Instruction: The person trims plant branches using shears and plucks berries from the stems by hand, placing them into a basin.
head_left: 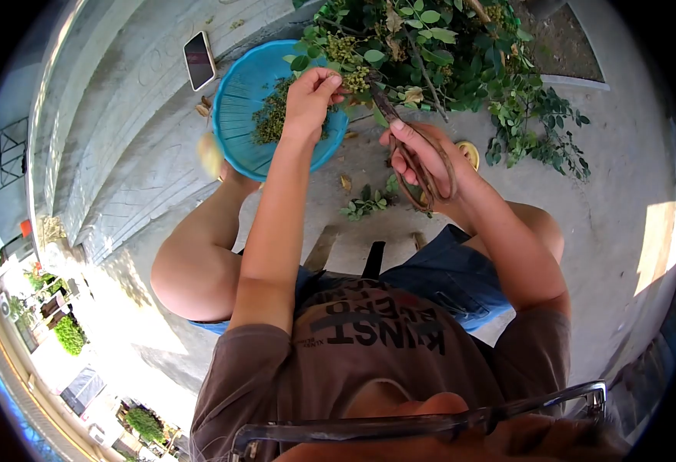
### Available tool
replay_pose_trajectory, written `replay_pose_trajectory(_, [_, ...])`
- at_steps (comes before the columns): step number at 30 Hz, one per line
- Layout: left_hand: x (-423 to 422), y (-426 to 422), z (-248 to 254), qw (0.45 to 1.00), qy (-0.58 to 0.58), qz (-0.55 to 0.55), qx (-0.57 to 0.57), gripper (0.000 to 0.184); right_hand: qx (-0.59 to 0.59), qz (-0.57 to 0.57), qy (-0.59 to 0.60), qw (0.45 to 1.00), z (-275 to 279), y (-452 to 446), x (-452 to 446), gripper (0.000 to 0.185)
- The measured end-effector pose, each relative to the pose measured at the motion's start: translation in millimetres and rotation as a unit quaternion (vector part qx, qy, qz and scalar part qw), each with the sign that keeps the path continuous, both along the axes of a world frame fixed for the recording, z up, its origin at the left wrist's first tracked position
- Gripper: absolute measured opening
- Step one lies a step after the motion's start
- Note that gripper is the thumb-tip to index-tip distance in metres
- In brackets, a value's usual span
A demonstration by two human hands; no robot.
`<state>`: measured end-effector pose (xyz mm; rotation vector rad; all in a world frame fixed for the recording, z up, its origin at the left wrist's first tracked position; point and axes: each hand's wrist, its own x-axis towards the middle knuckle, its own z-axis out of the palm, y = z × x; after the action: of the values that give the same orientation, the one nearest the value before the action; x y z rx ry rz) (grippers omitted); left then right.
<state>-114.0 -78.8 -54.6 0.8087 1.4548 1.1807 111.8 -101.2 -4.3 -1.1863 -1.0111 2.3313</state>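
The left hand (316,98) was closed in a pinch, thumb against fingers, at the stem side of a green cluster (356,79), seemingly to steady it beside the blades. The right hand (423,154) was wrapped around the looped handles of the dark scissors (385,105), whose blades pointed far and left, towards the cluster; how wide they stood could not be told. The blue basket (234,146) sat on the left, its rim just under the left hand, close enough to catch small pieces, with loose green clusters (270,115) inside. Leafy branches (461,54) were heaped at the far right, overhanging the basket's far edge and crowding the blades on that side. The phone (199,60) lay left of the basket, outside its rim. The freest room was on the near side, over the concrete floor (338,181) between the knees, where only a small leafy sprig (366,202) and bits of leaf lay.
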Motion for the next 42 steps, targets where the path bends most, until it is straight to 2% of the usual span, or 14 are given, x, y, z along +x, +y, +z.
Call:
replay_pose_trajectory(2, [-2,-4,-7,1.000,-0.027,0.002,0.001,0.008,0.005,0.019,-0.039,0.999,-1,0,-3,0.052])
replay_pose_trajectory(12, [-2,-16,-21,0.994,-0.102,0.019,0.031,0.006,0.018,0.048,-0.054,0.997,-9,4,-7,0.051])
replay_pose_trajectory(21, [0,-18,-24,0.995,-0.071,-0.012,0.068,0.006,0.024,0.066,-0.060,0.996,-18,13,-14,0.053])
replay_pose_trajectory(24, [2,-19,-23,0.996,-0.054,-0.014,0.065,0.005,0.064,0.091,-0.089,0.990,-22,14,-15,0.053])
replay_pose_trajectory(26, [2,-19,-24,0.996,-0.049,-0.015,0.071,0.005,0.149,0.120,-0.156,0.969,-20,13,-17,0.053])
replay_pose_trajectory(32, [4,-19,-21,0.997,-0.015,-0.025,0.068,0.005,0.223,0.112,-0.197,0.948,-22,17,-17,0.052])
replay_pose_trajectory(37, [1,-18,-21,0.997,-0.011,-0.010,0.073,0.006,0.213,0.098,-0.163,0.958,-17,17,-14,0.050])
replay_pose_trajectory(42, [-4,-16,-1,0.991,-0.084,0.031,0.094,0.007,0.203,0.083,-0.106,0.970,-1,16,-6,0.047])
